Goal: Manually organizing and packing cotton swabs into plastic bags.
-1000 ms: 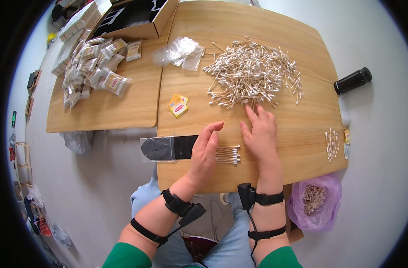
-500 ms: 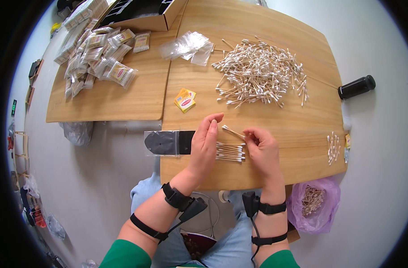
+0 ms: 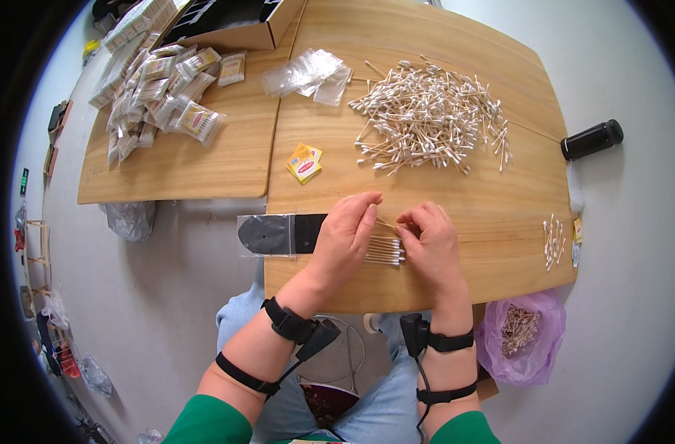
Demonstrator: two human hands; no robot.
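Note:
A cotton swab [image 3: 387,224] is pinched between the thumb and fingers of my right hand [image 3: 430,240]. Its far end reaches in beside my left hand [image 3: 347,231], where the tip is hidden. My left hand has its fingers stretched out and stands on edge over the left ends of a row of cotton swabs [image 3: 384,253]. These lie side by side on the table, white tips to the right. Left of that hand is a flat black strip [image 3: 308,233], its rounded dark grey end [image 3: 267,235] inside a clear bag.
Beyond my hands lies a big heap of loose cotton swabs [image 3: 433,115]. Clear bags [image 3: 311,74] and yellow cards [image 3: 305,163] are left of it, with packed swab bags [image 3: 163,92] further left. A black bottle [image 3: 592,140] and a few swabs [image 3: 553,243] are right; a purple bag [image 3: 526,355] hangs below.
My left hand has shifted right over the row of swabs. My right hand has moved slightly left, bringing its swab in beside the left hand, so the swab's white tip no longer shows.

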